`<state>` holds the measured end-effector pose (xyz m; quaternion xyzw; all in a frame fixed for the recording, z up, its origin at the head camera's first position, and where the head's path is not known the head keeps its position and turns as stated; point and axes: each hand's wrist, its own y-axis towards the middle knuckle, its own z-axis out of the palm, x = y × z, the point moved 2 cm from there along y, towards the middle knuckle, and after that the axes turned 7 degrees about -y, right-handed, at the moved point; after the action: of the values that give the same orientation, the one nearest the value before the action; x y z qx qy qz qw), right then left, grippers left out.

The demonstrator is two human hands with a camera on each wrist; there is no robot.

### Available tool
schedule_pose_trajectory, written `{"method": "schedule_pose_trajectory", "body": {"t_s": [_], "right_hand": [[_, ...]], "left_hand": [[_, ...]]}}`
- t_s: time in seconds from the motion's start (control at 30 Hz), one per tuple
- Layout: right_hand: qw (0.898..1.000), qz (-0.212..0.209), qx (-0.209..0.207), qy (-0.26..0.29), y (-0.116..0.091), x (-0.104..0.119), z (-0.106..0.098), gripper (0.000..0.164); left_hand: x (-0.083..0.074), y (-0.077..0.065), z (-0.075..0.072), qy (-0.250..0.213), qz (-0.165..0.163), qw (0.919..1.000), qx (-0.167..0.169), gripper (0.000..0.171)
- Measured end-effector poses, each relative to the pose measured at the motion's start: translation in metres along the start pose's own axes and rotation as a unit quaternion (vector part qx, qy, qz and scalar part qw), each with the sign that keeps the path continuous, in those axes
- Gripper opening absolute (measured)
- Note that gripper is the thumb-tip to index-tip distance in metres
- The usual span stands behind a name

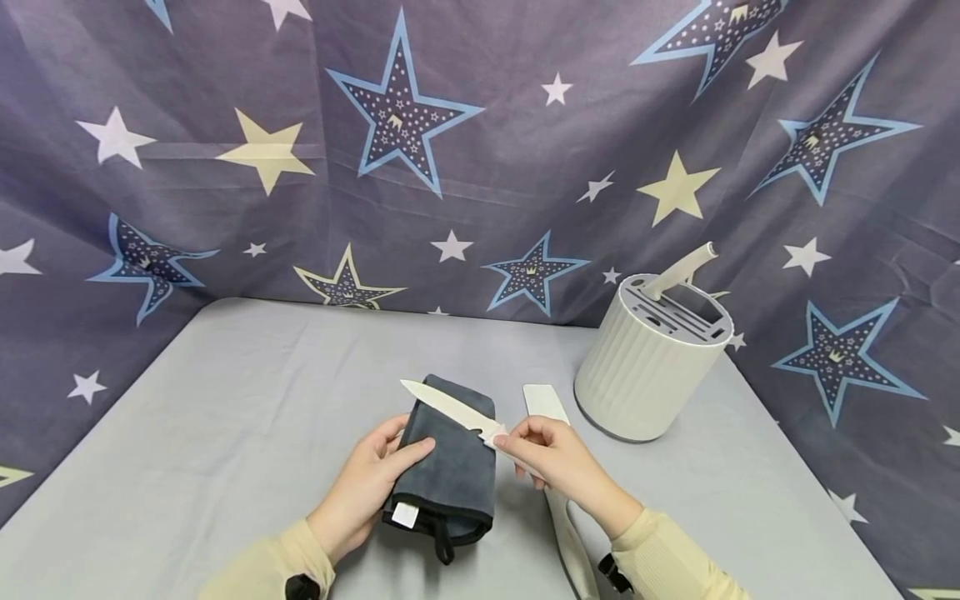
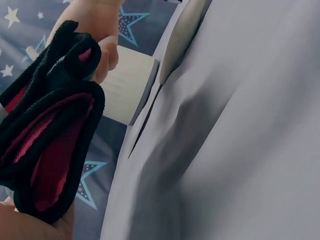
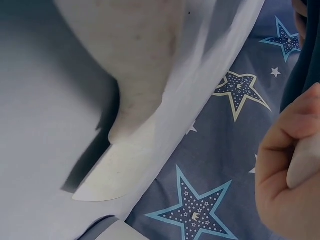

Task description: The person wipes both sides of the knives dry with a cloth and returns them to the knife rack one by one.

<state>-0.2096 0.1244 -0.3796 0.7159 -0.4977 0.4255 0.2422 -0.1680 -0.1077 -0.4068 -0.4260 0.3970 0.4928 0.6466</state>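
My left hand [image 1: 367, 479] grips a folded dark grey cloth [image 1: 453, 458] with black edging, a white tag and a hanging loop, its thumb laid over the top face. In the left wrist view the folds of the cloth [image 2: 65, 145] show a red inner side. My right hand [image 1: 555, 454] pinches the pale handle of a small knife [image 1: 450, 408] with a white blade. That blade lies across the upper part of the cloth, tip pointing left. In the right wrist view, part of the handle [image 3: 306, 159] shows within the curled right hand [image 3: 280, 150].
A second, wider knife [image 1: 546, 402] lies on the grey-covered table [image 1: 225, 433], partly beneath my right hand and forearm. At the back right stands a ribbed white knife block [image 1: 648, 375] with a pale handle [image 1: 678, 271] sticking out of its slotted top. A star-patterned curtain [image 1: 465, 208] hangs behind.
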Motion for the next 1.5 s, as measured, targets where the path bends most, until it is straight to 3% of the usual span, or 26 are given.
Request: {"method": "schedule_pose_trajectory", "body": {"t_s": [1.0,1.5], "right_hand": [[1.000,-0.002,-0.001,-0.009,0.010,0.008,0.004,0.027],[1.000,0.011,0.003,-0.006,0.004,0.007,0.000,0.033]], "left_hand": [[0.005,0.003,0.012,0.035,-0.007,0.9991,0.023,0.058],[-0.007,0.004,-0.005,0.022,-0.005,0.9970,-0.074,0.053]]}}
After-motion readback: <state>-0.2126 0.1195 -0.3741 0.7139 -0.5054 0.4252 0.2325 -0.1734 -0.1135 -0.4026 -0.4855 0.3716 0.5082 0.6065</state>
